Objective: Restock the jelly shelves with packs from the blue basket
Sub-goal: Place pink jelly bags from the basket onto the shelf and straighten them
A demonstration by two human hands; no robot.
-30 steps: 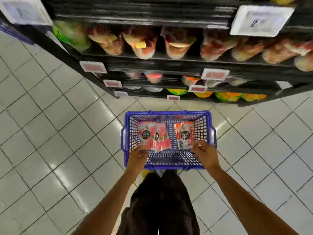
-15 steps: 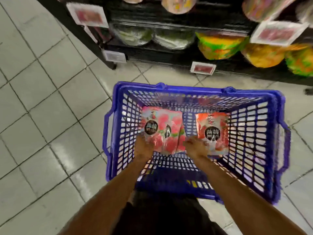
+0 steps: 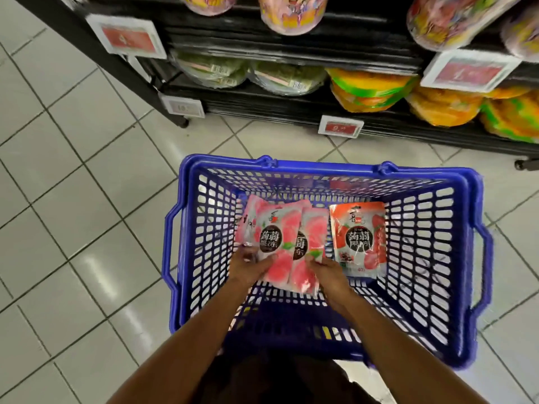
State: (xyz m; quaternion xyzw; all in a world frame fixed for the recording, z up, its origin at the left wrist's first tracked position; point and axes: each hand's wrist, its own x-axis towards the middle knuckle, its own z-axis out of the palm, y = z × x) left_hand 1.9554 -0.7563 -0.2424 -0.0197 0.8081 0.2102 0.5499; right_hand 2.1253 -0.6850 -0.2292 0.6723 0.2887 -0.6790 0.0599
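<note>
Picking up is the step in hand. The left hand (image 3: 248,265) grasps the lower left edge of the overlapping glossy pink plastic jelly packs (image 3: 280,237), and the right hand (image 3: 326,271) grasps their lower right edge. The bundle is low inside the blue lattice plastic basket (image 3: 423,243), which stands on the pale tiled floor (image 3: 73,228). Just right of the bundle lies one red-orange jelly pack (image 3: 360,237), untouched. Next, I judge, the bundle must be lifted clear of the rim and carried to the black shelves (image 3: 291,109) beyond, already stocked with bagged jellies (image 3: 370,88).

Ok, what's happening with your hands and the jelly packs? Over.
Left hand and right hand both gripping pink packs inside blue basket. Red pack lies beside, untouched. Nothing in the way.
</note>
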